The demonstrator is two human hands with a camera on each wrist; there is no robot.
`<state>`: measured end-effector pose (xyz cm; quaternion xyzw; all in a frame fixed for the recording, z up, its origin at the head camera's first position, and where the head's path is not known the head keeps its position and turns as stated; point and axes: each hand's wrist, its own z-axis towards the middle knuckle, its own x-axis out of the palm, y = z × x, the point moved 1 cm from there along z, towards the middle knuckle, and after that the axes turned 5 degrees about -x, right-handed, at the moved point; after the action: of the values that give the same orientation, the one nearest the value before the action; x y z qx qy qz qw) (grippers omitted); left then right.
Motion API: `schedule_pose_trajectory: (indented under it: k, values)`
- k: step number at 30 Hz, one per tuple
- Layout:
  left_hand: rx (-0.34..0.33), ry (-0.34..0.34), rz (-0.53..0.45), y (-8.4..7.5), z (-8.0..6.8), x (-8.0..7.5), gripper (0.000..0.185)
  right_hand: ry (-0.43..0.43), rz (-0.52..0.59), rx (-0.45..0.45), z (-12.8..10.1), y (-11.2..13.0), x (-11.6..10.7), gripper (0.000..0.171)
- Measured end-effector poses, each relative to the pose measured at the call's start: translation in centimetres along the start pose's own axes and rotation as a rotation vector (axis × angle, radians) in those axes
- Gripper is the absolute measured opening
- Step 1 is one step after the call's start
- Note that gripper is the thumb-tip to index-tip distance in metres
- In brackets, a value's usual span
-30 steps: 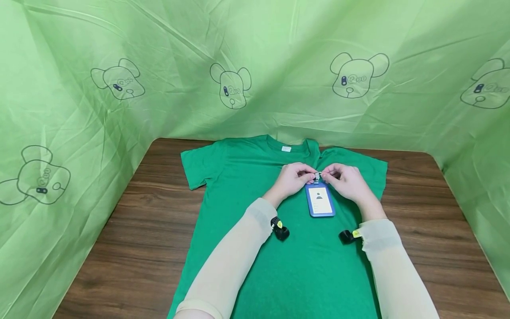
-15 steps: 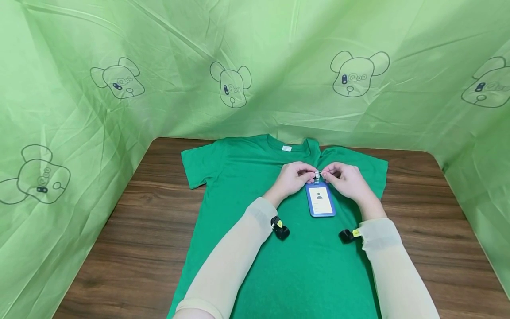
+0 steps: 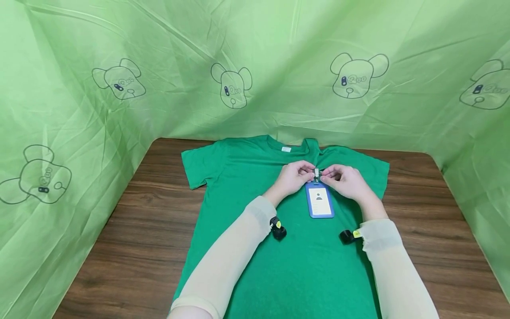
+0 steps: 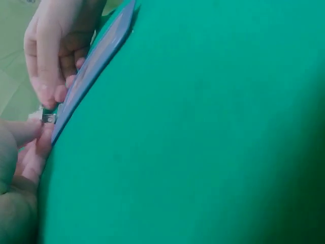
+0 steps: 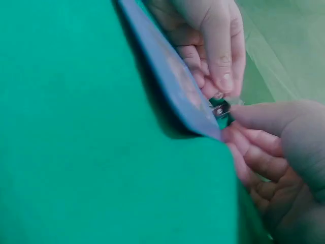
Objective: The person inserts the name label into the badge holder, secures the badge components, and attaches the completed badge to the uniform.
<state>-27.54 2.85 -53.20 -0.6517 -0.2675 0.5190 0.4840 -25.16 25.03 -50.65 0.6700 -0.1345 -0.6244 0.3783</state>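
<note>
- T-shirt (image 3: pixel 255 186): green knit cloth, matt, soft.
- Badge holder (image 3: pixel 320 201): blue plastic frame, smooth, w/ clear glossy window.
- Clip (image 3: pixel 316 173): shiny metal.
- Desk (image 3: pixel 131 230): dark wood grain, smooth.
- Backdrop (image 3: pixel 255 66): thin creased green fabric, slight sheen.

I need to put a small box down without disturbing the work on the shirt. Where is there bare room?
Bare wooden table lies left of the green T-shirt, up to the green curtain. A narrower strip lies right of the shirt. It is crowded at the chest, where the left hand and right hand pinch the clip of the blue badge holder.
</note>
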Motion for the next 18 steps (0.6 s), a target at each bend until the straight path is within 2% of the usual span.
schedule_pose_trajectory:
  k: [3, 6, 10, 13, 15, 18]
  values:
    - [-0.032, 0.042, 0.083, -0.2, -0.2, -0.9, 0.028, 0.054, 0.007, 0.021, -0.1, 0.4, -0.2, 0.034]
    - [-0.008, 0.093, 0.225, -0.4, -0.6, -2.3, 0.039, 0.098, -0.001, 0.044, -0.2, 0.5, -0.4, 0.048]
    - [0.055, 0.145, 0.551, -0.5, -1.3, -4.6, 0.055, 0.149, -0.03, 0.056, -0.5, 0.4, -0.8, 0.062]
    - [0.036, 0.19, 0.765, -0.3, -2.1, -6.2, 0.068, 0.184, -0.053, 0.041, -0.6, 0.3, -1.1, 0.068]
    - [0.008, 0.225, 0.834, -0.2, -2.6, -7.0, 0.075, 0.209, -0.074, 0.031, -0.7, 0.2, -1.4, 0.073]
    - [0.002, 0.262, 0.859, -0.2, -3.1, -7.7, 0.08, 0.243, -0.095, 0.022, -0.8, 0.2, -1.8, 0.078]
